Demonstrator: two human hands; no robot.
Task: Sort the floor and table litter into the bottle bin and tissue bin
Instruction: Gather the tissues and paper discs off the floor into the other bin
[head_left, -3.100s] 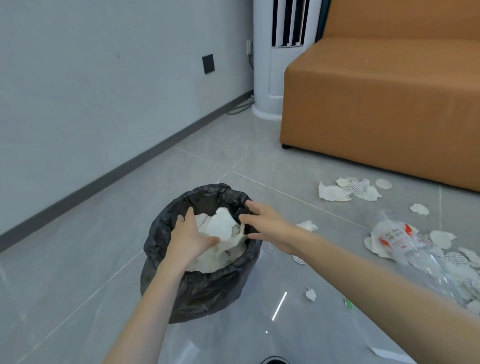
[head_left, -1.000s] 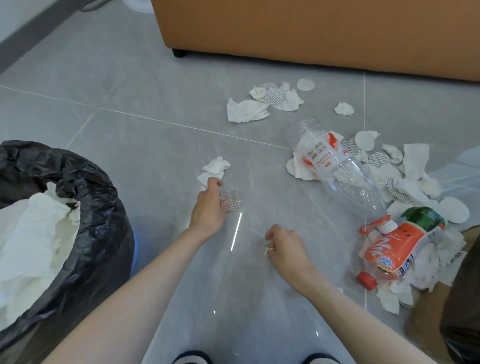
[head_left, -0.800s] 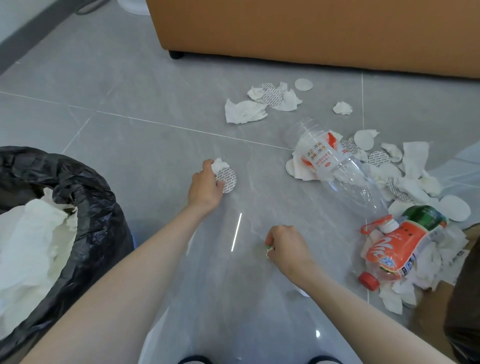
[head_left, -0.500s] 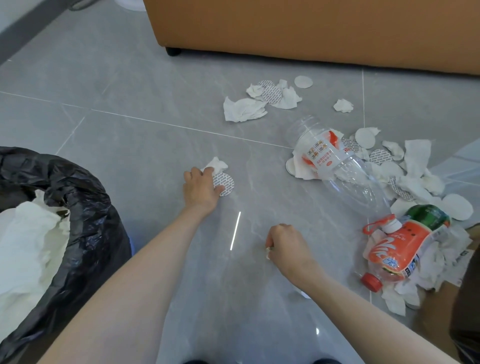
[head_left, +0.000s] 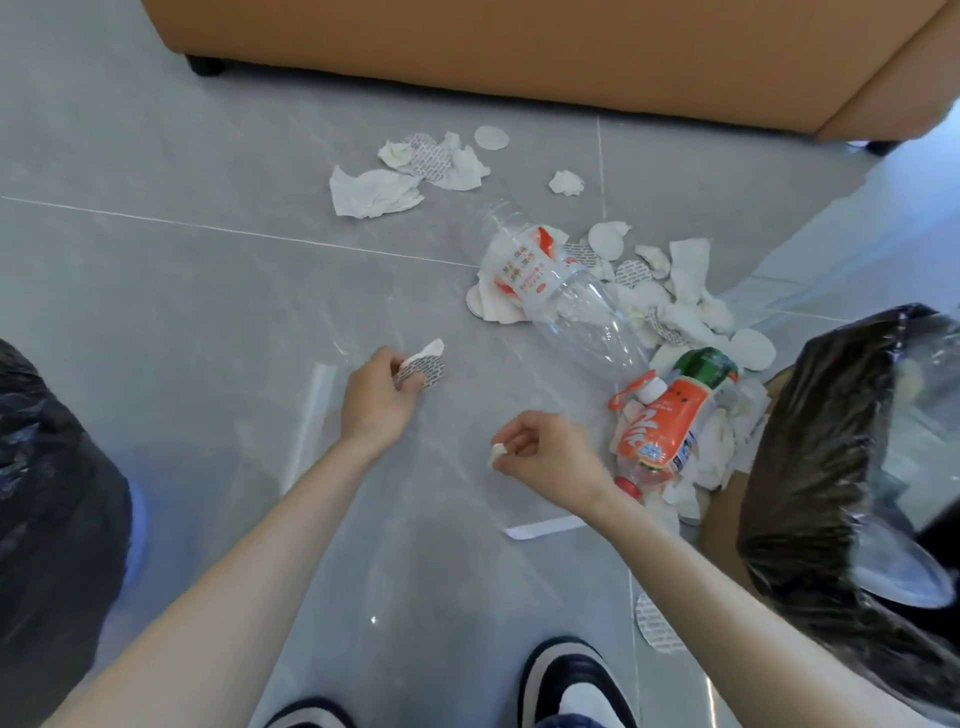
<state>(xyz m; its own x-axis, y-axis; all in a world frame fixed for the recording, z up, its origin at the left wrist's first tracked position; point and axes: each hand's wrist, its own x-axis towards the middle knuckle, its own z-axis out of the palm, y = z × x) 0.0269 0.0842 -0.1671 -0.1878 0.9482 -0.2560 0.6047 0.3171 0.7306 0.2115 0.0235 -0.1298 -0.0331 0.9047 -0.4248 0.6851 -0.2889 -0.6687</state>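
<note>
My left hand holds a round printed paper disc together with a scrap of white tissue, just above the grey floor. My right hand pinches a small white scrap between its curled fingers. A clear plastic bottle lies on its side among scattered tissues. An orange-labelled bottle lies nearer, right of my right hand. A black-bagged bin stands at the left edge. Another black-bagged bin with clear plastic inside stands at the right.
An orange sofa runs along the top. More tissues and discs lie in front of it. One paper disc sits by my right forearm. My shoes show at the bottom edge.
My left hand has gathered the disc and the tissue scrap off the floor and lifted them. My right hand has risen with its small scrap. The view has swung right, showing the right bin.
</note>
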